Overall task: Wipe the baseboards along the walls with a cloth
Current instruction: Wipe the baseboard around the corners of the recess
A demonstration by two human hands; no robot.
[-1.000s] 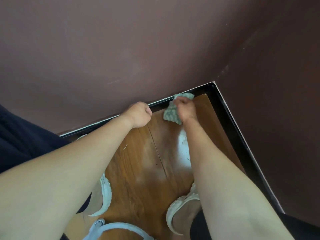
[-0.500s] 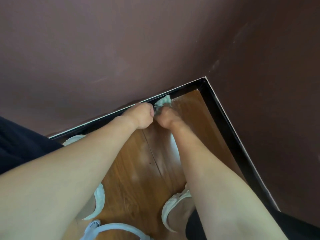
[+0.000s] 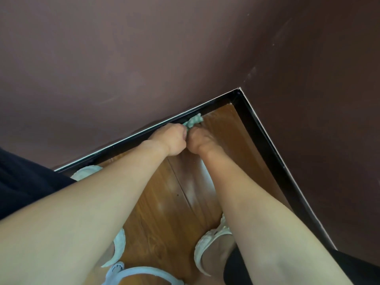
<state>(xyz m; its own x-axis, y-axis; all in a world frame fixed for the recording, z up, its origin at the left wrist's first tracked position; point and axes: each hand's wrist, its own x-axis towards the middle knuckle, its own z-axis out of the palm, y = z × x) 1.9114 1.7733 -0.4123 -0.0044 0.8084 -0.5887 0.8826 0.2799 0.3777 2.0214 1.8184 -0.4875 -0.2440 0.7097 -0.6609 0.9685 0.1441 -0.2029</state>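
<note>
A black baseboard [image 3: 261,128] with a thin white top edge runs along two dark maroon walls and meets in a corner. A small green-grey cloth [image 3: 193,121] is bunched against the left run of baseboard near that corner. My right hand [image 3: 198,141] grips the cloth from below. My left hand [image 3: 171,139] is curled into a fist right beside it, knuckles touching the right hand and close against the baseboard; the cloth's edge shows between the two hands, and whether the left fingers hold it is hidden.
Brown wood-plank floor [image 3: 164,219] lies below, with my two feet in pale sandals [image 3: 207,241] on it. A pale blue plastic handle or rim [image 3: 144,272] shows at the bottom edge. The maroon walls [image 3: 144,58] close in on two sides.
My right hand has drawn the cloth left along the baseboard, away from the corner, until it met my left fist. The cloth is now more bunched up.
</note>
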